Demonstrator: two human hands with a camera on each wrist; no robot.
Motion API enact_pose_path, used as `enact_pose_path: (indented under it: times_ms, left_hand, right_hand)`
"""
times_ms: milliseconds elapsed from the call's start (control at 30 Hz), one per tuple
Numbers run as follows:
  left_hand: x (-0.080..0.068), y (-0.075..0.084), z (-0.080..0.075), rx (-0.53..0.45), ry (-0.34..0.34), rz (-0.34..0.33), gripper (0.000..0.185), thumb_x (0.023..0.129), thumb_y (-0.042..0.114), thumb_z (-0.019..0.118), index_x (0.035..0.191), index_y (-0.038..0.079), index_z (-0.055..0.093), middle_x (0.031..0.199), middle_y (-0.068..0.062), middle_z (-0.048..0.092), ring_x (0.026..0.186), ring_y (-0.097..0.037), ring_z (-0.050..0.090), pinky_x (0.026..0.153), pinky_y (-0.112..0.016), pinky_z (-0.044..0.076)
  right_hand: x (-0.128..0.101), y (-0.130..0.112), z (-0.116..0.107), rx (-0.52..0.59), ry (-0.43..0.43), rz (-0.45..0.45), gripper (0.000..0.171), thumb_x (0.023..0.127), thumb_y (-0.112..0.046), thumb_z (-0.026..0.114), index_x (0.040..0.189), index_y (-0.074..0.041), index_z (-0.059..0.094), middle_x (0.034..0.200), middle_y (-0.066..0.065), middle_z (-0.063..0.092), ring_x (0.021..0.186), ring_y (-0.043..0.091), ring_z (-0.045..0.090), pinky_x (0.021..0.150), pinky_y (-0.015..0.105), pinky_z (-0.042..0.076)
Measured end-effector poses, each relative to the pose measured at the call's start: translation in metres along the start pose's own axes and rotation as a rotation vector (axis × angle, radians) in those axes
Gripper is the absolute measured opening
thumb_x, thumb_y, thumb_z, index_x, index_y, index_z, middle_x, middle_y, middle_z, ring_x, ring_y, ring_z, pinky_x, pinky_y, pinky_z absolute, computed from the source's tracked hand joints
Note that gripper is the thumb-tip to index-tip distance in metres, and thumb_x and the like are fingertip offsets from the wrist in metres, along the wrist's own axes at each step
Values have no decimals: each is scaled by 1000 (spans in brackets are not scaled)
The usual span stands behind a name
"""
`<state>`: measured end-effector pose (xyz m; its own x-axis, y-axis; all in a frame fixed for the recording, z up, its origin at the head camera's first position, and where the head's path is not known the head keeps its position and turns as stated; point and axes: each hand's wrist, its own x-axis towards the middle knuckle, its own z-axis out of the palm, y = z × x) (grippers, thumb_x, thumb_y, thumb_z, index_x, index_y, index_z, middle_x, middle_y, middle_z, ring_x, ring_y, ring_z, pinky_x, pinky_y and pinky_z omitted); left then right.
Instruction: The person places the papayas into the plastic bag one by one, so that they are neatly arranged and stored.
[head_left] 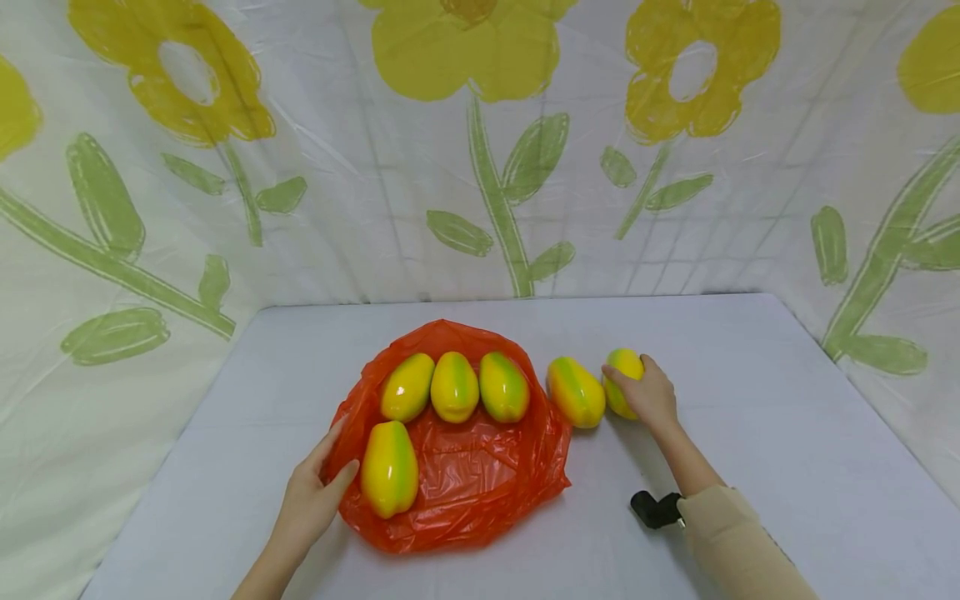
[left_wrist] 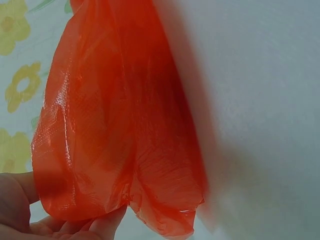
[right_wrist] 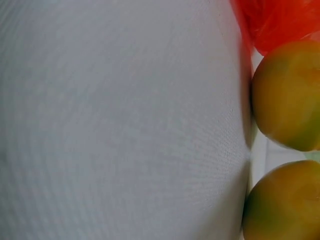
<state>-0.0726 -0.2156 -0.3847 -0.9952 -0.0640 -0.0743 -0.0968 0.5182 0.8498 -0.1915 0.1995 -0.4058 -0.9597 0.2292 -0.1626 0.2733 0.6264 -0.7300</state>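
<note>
A red plastic bag (head_left: pixel 468 467) lies spread wide on the table, with several yellow-green papayas (head_left: pixel 390 469) inside it. My left hand (head_left: pixel 313 492) holds the bag's left rim, thumb on the inner side and fingers outside. In the left wrist view, the bag's red wall (left_wrist: pixel 100 125) fills the middle, with the fingers (left_wrist: pixel 107 225) under its lower edge. To the right of the bag, my right hand (head_left: pixel 648 394) grips a papaya (head_left: pixel 621 392) from its right side. Between that fruit and the bag sits another papaya (head_left: pixel 576 392); the right wrist view shows it too (right_wrist: pixel 290 95).
A white-covered table (head_left: pixel 750 400) bears everything. Under the right forearm lies a small black object (head_left: pixel 655 509), partly hidden by the sleeve (head_left: pixel 742 542). A flower-print curtain (head_left: pixel 337 208) hangs behind the table and along both sides.
</note>
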Motion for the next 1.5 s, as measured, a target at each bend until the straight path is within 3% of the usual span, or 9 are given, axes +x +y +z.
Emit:
enact_pose_path:
  times_ms: [267,1000,1500]
  left_hand:
    - [0,2,-1,-1,-18,-31,61,97,3,53,152,3,28,151,-26,33,136,-44,35,104,-46,36]
    - [-2,4,-1,-16,-2,-20,60,97,1,53,152,3,30,151,-26,33,136,-43,35,103,-46,36]
    - [-2,0,0,-8,4,-9,60,96,0,54,151,2,31,151,-27,33,136,-44,35,104,-46,36]
  right_hand:
    - [-1,0,-1,10,-8,14,79,96,-38,54,145,15,23,142,35,36,122,47,42,102,57,38]
    - [-12,-18,-16,79,68,-31,79,95,-39,55,149,9,22,149,31,32,127,45,39,105,56,35]
    - [-39,-48,-18,166,43,-101,75,97,-36,57,151,4,24,149,27,34,121,41,42,102,54,41]
